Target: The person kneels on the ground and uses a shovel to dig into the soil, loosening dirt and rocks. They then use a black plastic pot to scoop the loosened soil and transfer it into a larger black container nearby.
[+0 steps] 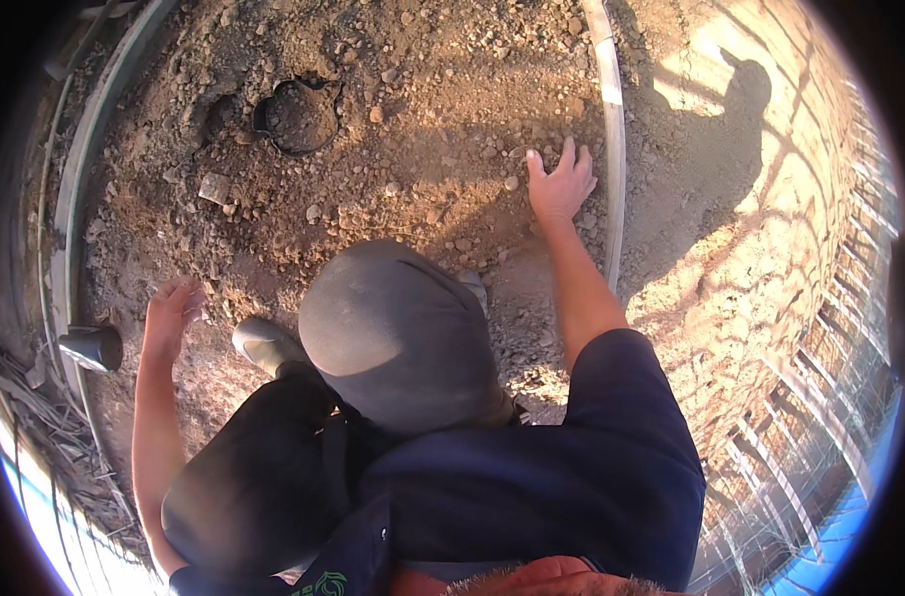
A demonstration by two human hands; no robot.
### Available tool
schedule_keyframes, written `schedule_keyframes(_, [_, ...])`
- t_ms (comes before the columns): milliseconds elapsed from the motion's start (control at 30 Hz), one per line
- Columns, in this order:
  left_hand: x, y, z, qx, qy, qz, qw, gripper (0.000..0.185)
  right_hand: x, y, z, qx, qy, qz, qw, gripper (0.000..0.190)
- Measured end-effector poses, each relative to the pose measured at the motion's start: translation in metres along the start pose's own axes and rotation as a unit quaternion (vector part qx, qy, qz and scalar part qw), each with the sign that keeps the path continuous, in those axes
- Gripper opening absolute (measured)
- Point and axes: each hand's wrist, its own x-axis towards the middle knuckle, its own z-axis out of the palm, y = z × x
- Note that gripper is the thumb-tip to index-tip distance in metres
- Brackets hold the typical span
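Note:
My right hand (562, 183) is spread over loose, stony soil (452, 141), fingers apart and holding nothing I can see. It is just left of a pale narrow strip (614, 141) that runs along the ground. My left hand (171, 316) hangs low on the left with its fingers curled; whether something small is between the fingertips cannot be made out. Close to that hand, a small black plastic pot (95, 348) lies tipped on its side. Farther forward, a black, wavy-edged plastic ring or pot rim (260, 123) is sunk in the soil, with earth inside it.
A long pale rail (87, 149) borders the soil on the left. Beside the ring is a small hollow (221, 114), and a squarish stone (215, 188) lies nearer. My bent knee (393, 335) and left shoe (266, 345) are close by. Slats and wire mesh (817, 417) edge the right.

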Motion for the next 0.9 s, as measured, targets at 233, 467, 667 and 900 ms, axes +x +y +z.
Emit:
schedule_keyframes(233, [0.001, 0.000, 0.001, 0.004, -0.011, 0.006, 1.000, 0.034, -0.081, -0.106, -0.039, 0.135, -0.153, -0.248, 0.947, 0.081])
schedule_keyframes(467, [-0.010, 0.032, 0.023, 0.026, -0.001, 0.022, 0.999, 0.030, 0.010, -0.051, -0.084, 0.116, 0.000, -0.091, 0.989, 0.072])
schedule_keyframes(667, [-0.001, 0.027, 0.022, 0.023, 0.021, 0.026, 0.999, 0.026, 0.094, 0.033, -0.058, -0.006, -0.072, 0.138, 0.988, 0.075])
schedule_keyframes(900, [0.030, 0.030, 0.014, -0.014, 0.011, 0.028, 0.999, 0.020, 0.123, 0.079, -0.046, -0.070, -0.137, 0.055, 0.987, 0.062])
